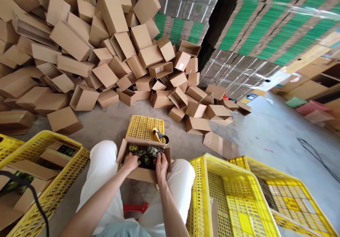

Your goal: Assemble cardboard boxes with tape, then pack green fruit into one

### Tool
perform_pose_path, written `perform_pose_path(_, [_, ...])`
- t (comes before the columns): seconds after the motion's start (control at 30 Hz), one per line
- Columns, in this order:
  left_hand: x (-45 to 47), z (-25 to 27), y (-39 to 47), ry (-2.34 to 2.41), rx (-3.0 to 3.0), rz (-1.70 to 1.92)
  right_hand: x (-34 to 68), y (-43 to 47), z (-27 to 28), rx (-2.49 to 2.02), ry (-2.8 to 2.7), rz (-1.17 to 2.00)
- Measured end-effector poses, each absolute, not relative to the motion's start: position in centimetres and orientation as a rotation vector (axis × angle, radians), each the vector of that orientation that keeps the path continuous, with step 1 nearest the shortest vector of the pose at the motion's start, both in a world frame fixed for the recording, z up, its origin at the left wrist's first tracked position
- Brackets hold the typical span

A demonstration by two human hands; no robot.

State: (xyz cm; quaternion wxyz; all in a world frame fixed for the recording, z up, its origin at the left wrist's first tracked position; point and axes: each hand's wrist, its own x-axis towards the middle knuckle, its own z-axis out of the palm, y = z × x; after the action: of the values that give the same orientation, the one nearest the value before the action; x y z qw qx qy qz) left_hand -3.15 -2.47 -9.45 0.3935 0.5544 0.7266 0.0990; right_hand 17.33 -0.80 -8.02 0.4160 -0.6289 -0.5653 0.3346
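Observation:
An open cardboard box (143, 175) sits between my knees, holding several dark packets (155, 151) with a mottled green-yellow pattern. My left hand (130, 162) reaches in over the left side, its fingers curled onto a mottled packet; its fingertips are partly hidden. At the right end of the box, my right hand (161, 164) has its fingers bent against another dark packet. Just beyond the box, a yellow and black tape dispenser (158, 135) rests on an upturned yellow crate (145, 126).
Empty cardboard boxes (103, 74) lie heaped ahead. On my left, a yellow crate (57, 184) contains filled boxes. Two yellow crates stand on my right, the nearer crate (204, 194) beside my knee. Tall bundled stacks (255, 24) rise behind. A black cable (316, 155) crosses the floor.

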Motion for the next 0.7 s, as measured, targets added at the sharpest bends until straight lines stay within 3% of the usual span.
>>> perform_pose_path(0.27, [-2.2, -9.6, -0.8, 1.857, 1.377, 0.245, 17.1, -0.7, -8.0, -1.588, -1.345, 0.864])
perform_pose_path(0.7, [-5.6, -7.8, -3.2, 1.434, 0.832, 0.937, 16.4, -0.5, -6.5, -1.520, -1.297, 1.078])
